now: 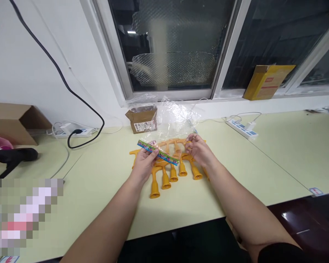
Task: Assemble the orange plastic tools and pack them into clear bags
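My left hand (145, 163) is closed on a clear plastic packet with a colourful header strip (167, 157), patterned in green and blue, its thumb pressed on the strip. The packet tilts down to the right over several orange-yellow plastic pieces with flared ends (154, 190), laid out on the pale green table (109, 197). To the right of the packet is my right hand (199, 149), raised above the pieces with its fingers bent; whether anything small is between them is too unclear to tell.
Behind the pieces stand a small open cardboard box (144, 122) and crumpled clear plastic (175, 117). Power strips lie at the left (80, 132) and right (242, 129). A large cardboard box (13, 120) is far left; a yellow box (267, 83) rests on the sill.
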A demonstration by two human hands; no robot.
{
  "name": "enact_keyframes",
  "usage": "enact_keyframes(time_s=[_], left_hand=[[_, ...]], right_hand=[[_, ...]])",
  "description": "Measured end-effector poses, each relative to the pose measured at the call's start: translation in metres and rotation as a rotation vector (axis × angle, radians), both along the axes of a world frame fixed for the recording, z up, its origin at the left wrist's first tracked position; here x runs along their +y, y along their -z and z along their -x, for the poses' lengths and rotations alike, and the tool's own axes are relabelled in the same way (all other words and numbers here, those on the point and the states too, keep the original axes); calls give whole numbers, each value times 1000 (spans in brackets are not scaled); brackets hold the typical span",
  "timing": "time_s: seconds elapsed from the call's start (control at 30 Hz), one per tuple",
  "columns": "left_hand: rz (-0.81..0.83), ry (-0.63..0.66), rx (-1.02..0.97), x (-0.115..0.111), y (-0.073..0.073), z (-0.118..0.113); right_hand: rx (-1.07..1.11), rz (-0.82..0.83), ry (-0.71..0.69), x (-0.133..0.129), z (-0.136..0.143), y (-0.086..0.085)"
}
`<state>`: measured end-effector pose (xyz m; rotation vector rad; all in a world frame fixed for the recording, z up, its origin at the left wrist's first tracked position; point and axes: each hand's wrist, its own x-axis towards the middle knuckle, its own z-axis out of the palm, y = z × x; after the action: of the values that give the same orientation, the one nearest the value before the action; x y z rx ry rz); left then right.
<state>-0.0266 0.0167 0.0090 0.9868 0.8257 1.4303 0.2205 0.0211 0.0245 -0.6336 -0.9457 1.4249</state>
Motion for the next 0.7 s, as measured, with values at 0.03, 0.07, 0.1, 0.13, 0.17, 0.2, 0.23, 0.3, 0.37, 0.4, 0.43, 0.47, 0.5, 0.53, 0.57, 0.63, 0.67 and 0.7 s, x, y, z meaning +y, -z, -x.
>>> enact_keyframes(time_s=[0.03,0.07,0.1,0.13,0.17,0.2,0.23,0.3,0.37,0.4,0.43,0.47,0.5,0.53,0.57,0.63,0.67,0.7], left_hand=[[-49,-37,55,3,-1,4],[-110,-74,124,5,-1,8],[-178,-109,199,6,-1,11],[-250,-143,273,7,-2,14],[-327,-176,346,8,-2,16],[-408,-206,417,7,-2,18],[-494,-230,482,7,-3,19],[-658,-253,592,5,-3,22],[-786,-238,684,5,-2,24],[-831,-230,724,4,-1,25],[-867,-226,764,4,-1,25],[-896,-225,802,4,0,26],[-918,-228,833,4,0,26],[-934,-233,854,4,0,26],[-945,-239,869,4,1,27],[-950,-260,882,5,1,29],[-945,-272,882,6,2,30],[-939,-283,879,8,2,31]], right_hand=[[45,0,26,1,-4,-3],[76,1,52,2,-8,-5],[87,0,72,2,-12,-7],[85,-2,84,3,-15,-8],[77,-3,87,3,-17,-9],[69,0,81,3,-19,-10],[63,8,67,3,-21,-11],[53,31,38,2,-23,-13],[44,56,23,0,-24,-16],[41,69,22,-1,-25,-17],[43,84,25,-1,-27,-19],[49,101,27,-2,-28,-20],[56,119,28,-2,-30,-21],[59,138,31,-1,-32,-22],[52,154,42,0,-35,-21],[10,178,101,3,-39,-19],[-19,184,137,6,-41,-17],[-46,185,167,8,-42,-15]])
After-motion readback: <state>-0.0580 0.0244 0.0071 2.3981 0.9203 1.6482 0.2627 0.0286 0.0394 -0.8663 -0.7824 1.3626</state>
